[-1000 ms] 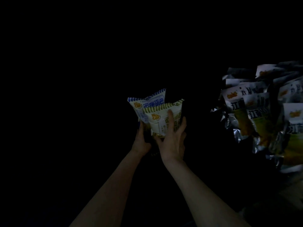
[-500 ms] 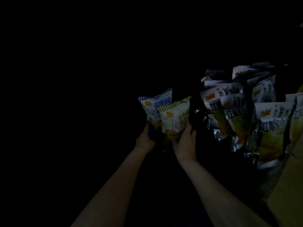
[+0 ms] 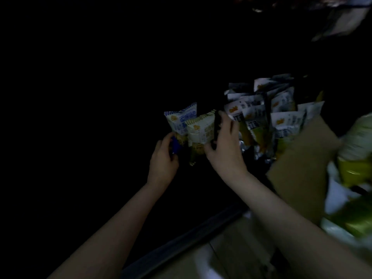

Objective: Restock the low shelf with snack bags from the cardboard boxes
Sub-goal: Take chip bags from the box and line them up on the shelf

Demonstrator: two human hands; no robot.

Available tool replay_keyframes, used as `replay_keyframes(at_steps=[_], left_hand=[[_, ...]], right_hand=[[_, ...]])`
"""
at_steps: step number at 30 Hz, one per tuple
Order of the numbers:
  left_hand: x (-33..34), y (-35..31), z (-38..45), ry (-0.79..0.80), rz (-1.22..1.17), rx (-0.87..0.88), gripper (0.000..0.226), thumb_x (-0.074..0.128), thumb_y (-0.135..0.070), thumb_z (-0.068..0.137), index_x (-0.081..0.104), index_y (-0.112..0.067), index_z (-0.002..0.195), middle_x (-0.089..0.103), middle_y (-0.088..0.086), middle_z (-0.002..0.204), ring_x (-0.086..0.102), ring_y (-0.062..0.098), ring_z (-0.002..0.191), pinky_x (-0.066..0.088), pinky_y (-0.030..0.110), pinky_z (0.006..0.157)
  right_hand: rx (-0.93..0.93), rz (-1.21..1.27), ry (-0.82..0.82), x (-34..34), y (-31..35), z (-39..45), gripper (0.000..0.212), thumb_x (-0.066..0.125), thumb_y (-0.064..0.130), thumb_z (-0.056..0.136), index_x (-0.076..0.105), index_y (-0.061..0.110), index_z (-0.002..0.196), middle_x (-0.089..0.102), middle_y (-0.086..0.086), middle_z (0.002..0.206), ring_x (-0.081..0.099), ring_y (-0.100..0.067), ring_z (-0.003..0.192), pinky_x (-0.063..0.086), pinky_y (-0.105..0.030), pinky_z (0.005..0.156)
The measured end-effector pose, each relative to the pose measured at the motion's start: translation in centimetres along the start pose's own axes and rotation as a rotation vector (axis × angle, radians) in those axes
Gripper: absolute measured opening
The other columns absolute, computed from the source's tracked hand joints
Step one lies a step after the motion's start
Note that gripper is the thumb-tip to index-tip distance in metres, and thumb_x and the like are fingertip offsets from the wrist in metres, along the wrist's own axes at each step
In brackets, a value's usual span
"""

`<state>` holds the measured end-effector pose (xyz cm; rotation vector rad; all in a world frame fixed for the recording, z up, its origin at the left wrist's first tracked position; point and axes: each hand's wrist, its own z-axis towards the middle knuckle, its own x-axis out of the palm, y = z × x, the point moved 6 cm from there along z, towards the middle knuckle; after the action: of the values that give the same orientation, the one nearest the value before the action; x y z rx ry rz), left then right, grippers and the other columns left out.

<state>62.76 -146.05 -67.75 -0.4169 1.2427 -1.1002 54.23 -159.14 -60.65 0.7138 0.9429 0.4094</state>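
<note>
Left hand (image 3: pixel 164 158) pinches the blue-striped snack bag (image 3: pixel 182 119); right hand (image 3: pixel 225 146) grips the green-striped snack bag (image 3: pixel 199 131) — both just beside the standing row of bags (image 3: pixel 261 115) on the dark shelf.

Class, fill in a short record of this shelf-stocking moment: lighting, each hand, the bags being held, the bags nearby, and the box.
lighting: very dim, most of the shelf is black
left hand: grips the blue-trimmed snack bag at its lower end
right hand: holds the yellow-trimmed snack bag from its right side
held bags: upright, side by side, overlapping
stocked bags: standing in rows just right of the right hand
cardboard box flap: lower right, beside the rows
</note>
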Motion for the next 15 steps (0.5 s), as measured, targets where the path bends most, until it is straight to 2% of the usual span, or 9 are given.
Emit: replay_keyframes(at_steps=[2,5,7,8,10,12,14,15], left_hand=[[-0.3,-3.0,-0.4,-0.008,-0.056,0.042,0.062,0.052,0.007,0.085,0.036,-0.013,0.142,0.047,0.013,0.133,0.049,0.025,0.12,0.043,0.034,0.102],[0.4,-7.7,-1.5,0.022,-0.101,0.113,0.057,0.049,0.004,0.088,0.037,-0.014,0.141,0.045,0.009,0.137,0.047,0.022,0.123,0.041,0.03,0.101],[1.7,-10.6,-2.4,0.038,-0.1,0.156,0.055,0.048,0.003,0.089,0.038,-0.016,0.14,0.046,0.006,0.137,0.047,0.018,0.123,0.038,0.023,0.099],[2.5,-11.8,-2.9,0.047,-0.11,0.178,0.054,0.048,0.002,0.09,0.039,-0.017,0.14,0.046,0.004,0.136,0.046,0.016,0.123,0.035,0.018,0.097],[4.1,-14.7,-3.8,0.076,-0.149,0.205,0.051,0.047,-0.002,0.091,0.04,-0.019,0.139,0.048,0.0,0.132,0.046,0.012,0.121,0.031,0.01,0.091],[5.4,-17.7,-5.0,0.13,-0.161,0.27,0.047,0.047,-0.008,0.093,0.041,-0.019,0.138,0.049,-0.002,0.13,0.046,0.011,0.12,0.031,0.011,0.089],[7.3,-20.7,-6.7,0.266,-0.128,0.382,0.045,0.05,-0.019,0.093,0.042,-0.02,0.137,0.05,-0.002,0.131,0.047,0.012,0.121,0.035,0.017,0.094],[8.7,-21.8,-7.8,0.392,-0.089,0.431,0.048,0.053,-0.028,0.092,0.041,-0.022,0.138,0.051,-0.002,0.132,0.047,0.014,0.122,0.037,0.022,0.098]], right_hand=[[-0.048,-0.015,-0.062,-3.9,1.5,-0.6,0.061,0.056,0.007,0.091,0.025,0.015,0.143,0.02,-0.007,0.144,0.043,-0.022,0.122,0.041,-0.024,0.094],[-0.115,-0.144,-0.172,-10.4,2.0,-1.9,0.048,0.053,0.006,0.092,0.034,0.01,0.137,0.029,-0.008,0.136,0.043,-0.012,0.106,0.036,-0.016,0.08],[-0.102,-0.264,-0.22,-14.5,0.5,-3.0,0.05,0.055,0.006,0.091,0.035,0.007,0.136,0.033,-0.011,0.132,0.039,-0.01,0.105,0.034,-0.014,0.082],[-0.046,-0.37,-0.221,-16.2,-0.8,-3.6,0.052,0.057,0.008,0.09,0.034,0.007,0.137,0.033,-0.014,0.134,0.037,-0.014,0.112,0.033,-0.019,0.09],[0.193,-0.683,-0.147,-19.7,-3.9,-4.7,0.054,0.057,0.019,0.09,0.033,0.011,0.138,0.028,-0.016,0.14,0.028,-0.03,0.128,0.03,-0.037,0.103],[0.399,-0.968,0.043,-22.5,-5.9,-5.8,0.054,0.056,0.033,0.09,0.035,0.016,0.136,0.023,-0.016,0.144,0.019,-0.036,0.134,0.025,-0.045,0.107],[0.376,-1.115,0.205,-24.2,-6.2,-6.7,0.053,0.056,0.039,0.089,0.039,0.019,0.135,0.02,-0.014,0.148,0.013,-0.035,0.138,0.02,-0.046,0.11],[0.264,-1.156,0.192,-25.1,-5.7,-6.9,0.052,0.059,0.036,0.087,0.043,0.018,0.133,0.023,-0.015,0.148,0.014,-0.037,0.139,0.02,-0.049,0.11]])
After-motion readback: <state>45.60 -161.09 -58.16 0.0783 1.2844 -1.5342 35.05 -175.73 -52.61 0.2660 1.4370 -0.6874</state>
